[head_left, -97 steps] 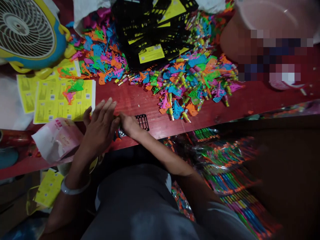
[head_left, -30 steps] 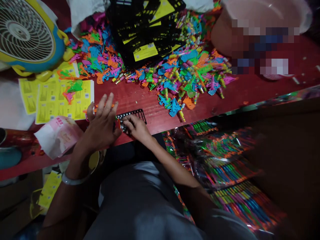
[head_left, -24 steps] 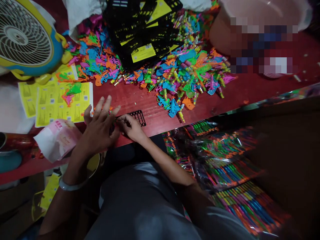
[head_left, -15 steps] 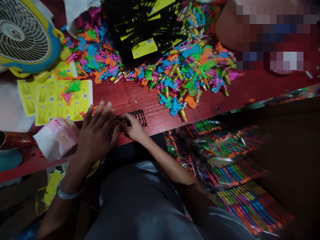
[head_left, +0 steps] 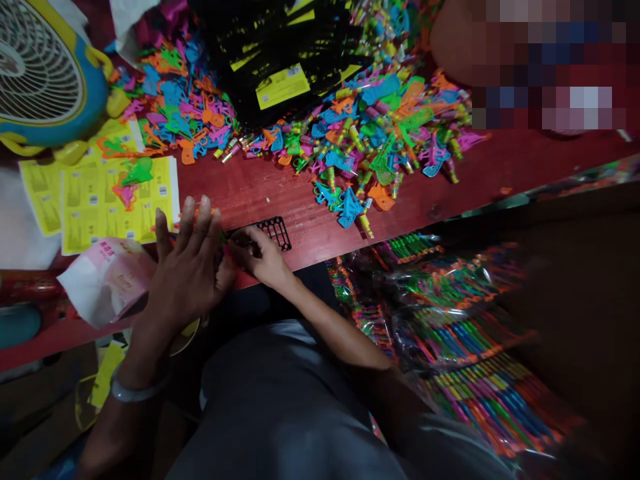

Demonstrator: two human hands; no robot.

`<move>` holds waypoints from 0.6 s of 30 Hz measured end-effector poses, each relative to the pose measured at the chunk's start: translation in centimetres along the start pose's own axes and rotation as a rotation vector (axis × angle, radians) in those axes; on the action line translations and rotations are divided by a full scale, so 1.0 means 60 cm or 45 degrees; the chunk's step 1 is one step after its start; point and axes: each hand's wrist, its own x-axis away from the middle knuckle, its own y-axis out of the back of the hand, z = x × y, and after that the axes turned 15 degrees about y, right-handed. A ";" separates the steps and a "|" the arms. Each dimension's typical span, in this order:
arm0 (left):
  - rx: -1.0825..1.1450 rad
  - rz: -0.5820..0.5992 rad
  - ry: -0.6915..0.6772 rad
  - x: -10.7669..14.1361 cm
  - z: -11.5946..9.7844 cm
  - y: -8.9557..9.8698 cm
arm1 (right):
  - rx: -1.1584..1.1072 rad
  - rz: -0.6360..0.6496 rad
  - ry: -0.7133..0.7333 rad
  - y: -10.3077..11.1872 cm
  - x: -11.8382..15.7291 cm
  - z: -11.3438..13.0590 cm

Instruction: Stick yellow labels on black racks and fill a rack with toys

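Observation:
My left hand [head_left: 187, 267] is stretched out near the table's front edge, palm down, its fingers straight and its thumb close to my right hand. Small orange and green plastic bits show beside and under its fingers. My right hand [head_left: 264, 260] has curled fingers over the left end of a black slotted plastic rack [head_left: 276, 233], which lies on the red table [head_left: 225, 190]. Its fingertips are partly hidden, and whatever lies between the two hands is hard to make out.
Behind the hands are a pile of colourful plastic toy pieces [head_left: 385, 147], a black stack with yellow cards [head_left: 283, 87] and yellow label sheets [head_left: 100, 213]. A fan [head_left: 43, 73] and a tissue pack [head_left: 107, 277] stand left. Bagged toys [head_left: 500, 400] lie lower right.
The view has shifted slightly, so the fan and label sheets sit further left. My left fingers are spread a little more; my right hand stays by the black rack.

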 end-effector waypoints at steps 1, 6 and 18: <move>-0.006 -0.006 0.000 0.000 0.000 -0.001 | -0.059 -0.011 -0.031 -0.002 -0.003 0.002; -0.008 -0.021 0.004 -0.001 0.001 -0.001 | -0.321 0.002 -0.150 -0.010 -0.018 0.008; 0.053 -0.054 -0.025 -0.002 0.003 -0.004 | 0.637 -0.563 0.151 0.156 0.045 -0.020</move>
